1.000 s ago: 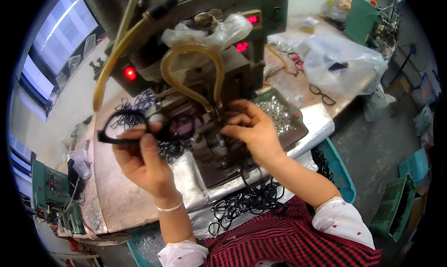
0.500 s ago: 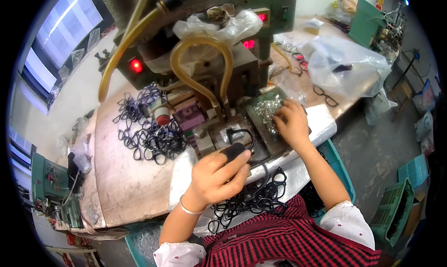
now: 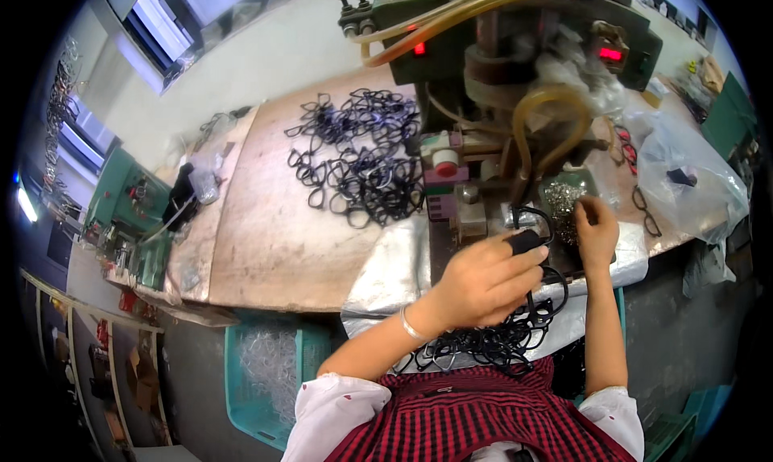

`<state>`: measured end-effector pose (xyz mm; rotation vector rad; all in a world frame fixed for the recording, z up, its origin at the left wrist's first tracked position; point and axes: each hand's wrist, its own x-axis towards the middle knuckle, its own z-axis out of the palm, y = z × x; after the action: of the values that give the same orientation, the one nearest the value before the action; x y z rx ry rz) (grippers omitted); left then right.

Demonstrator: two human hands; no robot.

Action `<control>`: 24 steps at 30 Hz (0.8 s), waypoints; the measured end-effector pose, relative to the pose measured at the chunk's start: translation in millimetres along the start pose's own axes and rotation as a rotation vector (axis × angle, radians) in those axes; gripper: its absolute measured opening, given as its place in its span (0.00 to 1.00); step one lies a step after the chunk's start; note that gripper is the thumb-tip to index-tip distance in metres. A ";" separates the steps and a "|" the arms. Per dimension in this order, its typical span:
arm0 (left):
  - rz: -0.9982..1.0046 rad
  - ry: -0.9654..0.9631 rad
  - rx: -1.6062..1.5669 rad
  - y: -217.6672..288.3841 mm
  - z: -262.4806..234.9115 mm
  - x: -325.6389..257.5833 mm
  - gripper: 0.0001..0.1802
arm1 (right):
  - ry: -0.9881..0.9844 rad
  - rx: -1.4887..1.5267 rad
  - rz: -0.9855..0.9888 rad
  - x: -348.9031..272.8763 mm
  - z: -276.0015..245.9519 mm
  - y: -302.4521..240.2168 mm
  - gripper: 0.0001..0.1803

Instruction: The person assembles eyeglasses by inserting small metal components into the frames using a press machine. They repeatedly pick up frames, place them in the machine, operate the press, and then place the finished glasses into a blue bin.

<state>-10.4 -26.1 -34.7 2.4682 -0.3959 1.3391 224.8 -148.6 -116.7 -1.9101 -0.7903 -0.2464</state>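
1 yellow hose loop (image 3: 553, 98) near left fingers (image 3: 519, 265) tight on frame (image 3: 549, 223), right fingers (image 3: 604, 220) unclear

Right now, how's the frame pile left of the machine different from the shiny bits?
The frame pile is dark; the shiny bits are silvery. The frame pile spreads wide; the shiny bits cover less. The right hand is at the shiny bits; no hand is at the frame pile. Both lie jumbled.

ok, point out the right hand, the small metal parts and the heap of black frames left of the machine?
Right hand (image 3: 597, 233): head view, middle of the hand.
Small metal parts (image 3: 561, 207): head view, middle of the pile.
Heap of black frames (image 3: 372, 182): head view, dense middle.
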 end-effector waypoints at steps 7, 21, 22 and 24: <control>-0.536 0.087 0.678 -54.2 -96.0 -68.2 0.14 | -0.012 0.254 0.115 -20.0 -21.6 -18.2 0.08; -1.224 0.435 -0.199 -143.4 -147.0 -124.5 0.08 | 0.019 0.280 0.282 -40.5 -54.7 1.8 0.09; -1.278 0.538 -0.313 -140.1 -151.5 -117.3 0.07 | -0.018 0.286 0.243 -39.6 -57.7 -3.1 0.09; -1.362 0.786 -0.630 -129.0 -154.0 -96.1 0.06 | -0.089 0.305 0.170 -36.4 -59.8 -33.9 0.09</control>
<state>-129.2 161.3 -53.3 1.0101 0.7882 1.0774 186.0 -206.3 -81.7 -1.6948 -0.6767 0.0615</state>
